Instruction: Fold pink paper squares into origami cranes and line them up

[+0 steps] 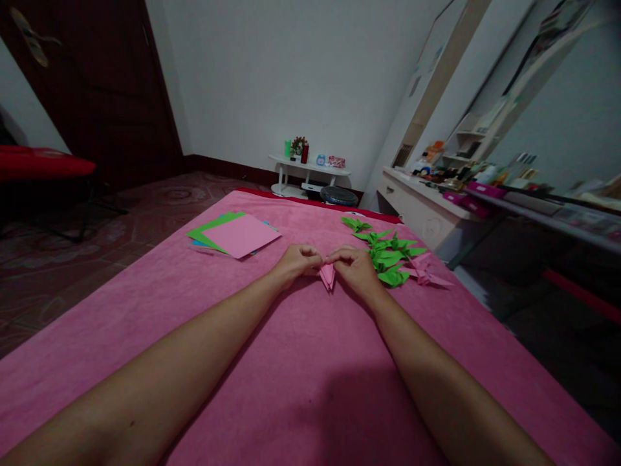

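A small piece of folded pink origami paper (328, 278) points toward me at the middle of the pink-covered table (272, 388). From its left side, my left hand (301, 260) pinches the far part of the paper. My right hand (356, 264) grips the same part from the right, its fingertips close to those of the left. Both sets of fingers partly cover the paper's far end. Just beyond my right hand lie several green folded paper cranes (388, 252) in a cluster, with a pink folded crane (425, 272) at their right side.
Left of my hands lies a fanned stack of square paper (242, 234), pink on top with green and blue below. A white shelf (310, 166) stands by the far wall. At the right is a dressing table (422, 200) crowded with bottles. A red-seated chair (43, 162) is at far left.
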A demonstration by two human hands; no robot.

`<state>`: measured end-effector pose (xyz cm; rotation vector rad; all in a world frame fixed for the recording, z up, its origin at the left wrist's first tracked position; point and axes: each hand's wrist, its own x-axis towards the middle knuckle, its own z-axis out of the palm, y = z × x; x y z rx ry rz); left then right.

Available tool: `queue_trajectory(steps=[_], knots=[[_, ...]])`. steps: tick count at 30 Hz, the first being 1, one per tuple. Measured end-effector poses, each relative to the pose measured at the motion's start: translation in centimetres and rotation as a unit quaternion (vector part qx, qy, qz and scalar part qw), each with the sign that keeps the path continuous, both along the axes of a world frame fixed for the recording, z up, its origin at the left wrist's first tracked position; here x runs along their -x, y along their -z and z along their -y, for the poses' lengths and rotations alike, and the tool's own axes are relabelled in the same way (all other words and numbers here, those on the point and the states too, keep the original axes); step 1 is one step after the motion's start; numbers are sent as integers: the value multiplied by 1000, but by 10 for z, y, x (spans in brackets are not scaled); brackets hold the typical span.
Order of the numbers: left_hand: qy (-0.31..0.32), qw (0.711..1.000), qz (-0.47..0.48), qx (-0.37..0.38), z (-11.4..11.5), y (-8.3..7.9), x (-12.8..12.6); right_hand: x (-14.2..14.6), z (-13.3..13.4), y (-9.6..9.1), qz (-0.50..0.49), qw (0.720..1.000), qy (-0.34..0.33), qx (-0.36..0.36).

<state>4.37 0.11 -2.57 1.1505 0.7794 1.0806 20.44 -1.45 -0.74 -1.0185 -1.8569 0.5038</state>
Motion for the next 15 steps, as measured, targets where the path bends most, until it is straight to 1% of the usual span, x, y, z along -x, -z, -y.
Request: queue_trajectory(steps=[10, 15], knots=[[19, 1000, 8, -21, -4, 7, 2, -1, -2, 3, -1, 1000, 8, -11], [14, 999, 10, -35, -5, 9, 2, 0, -1, 3, -26, 1000, 7, 13]])
